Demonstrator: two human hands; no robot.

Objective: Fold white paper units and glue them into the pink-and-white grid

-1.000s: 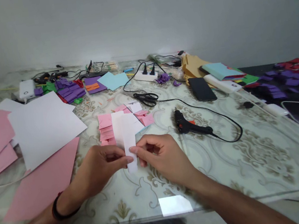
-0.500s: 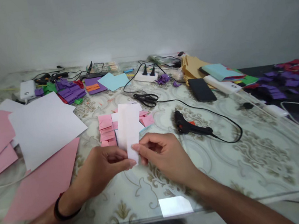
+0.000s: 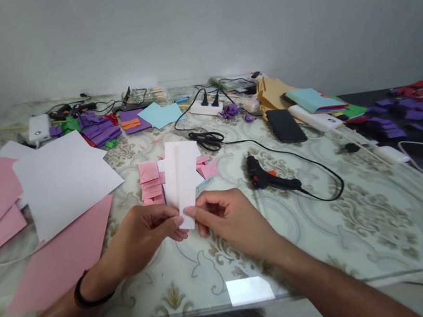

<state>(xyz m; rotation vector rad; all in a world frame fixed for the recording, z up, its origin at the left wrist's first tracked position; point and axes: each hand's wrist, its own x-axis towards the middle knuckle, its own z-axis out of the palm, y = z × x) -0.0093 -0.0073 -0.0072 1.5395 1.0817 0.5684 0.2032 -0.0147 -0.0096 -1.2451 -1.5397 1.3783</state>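
Both hands hold a white strip of folded paper (image 3: 182,175) by its near end, with a lengthwise crease showing. My left hand (image 3: 147,235) pinches the lower left edge between thumb and fingers. On the lower right edge, my right hand (image 3: 231,218) presses its thumb on the front, fingers curled behind. Beyond the strip, folded pink paper pieces (image 3: 150,180) lie in a stack at the left, and more pink pieces (image 3: 209,169) show at the right. The strip hides part of what lies between them. A glue gun (image 3: 271,176) rests to the right of my right hand.
White sheets (image 3: 67,181) and pink sheets (image 3: 66,257) spread over the left side. Black-handled scissors (image 3: 207,140), a power strip (image 3: 206,107), purple folded pieces (image 3: 100,132) and a phone (image 3: 285,126) lie farther back. The glue gun's black cord (image 3: 315,165) loops at the right.
The white paper has shifted slightly away from me and its folded end sits a little higher. My left thumb has moved up and left along the edge; my right hand has shifted slightly left.
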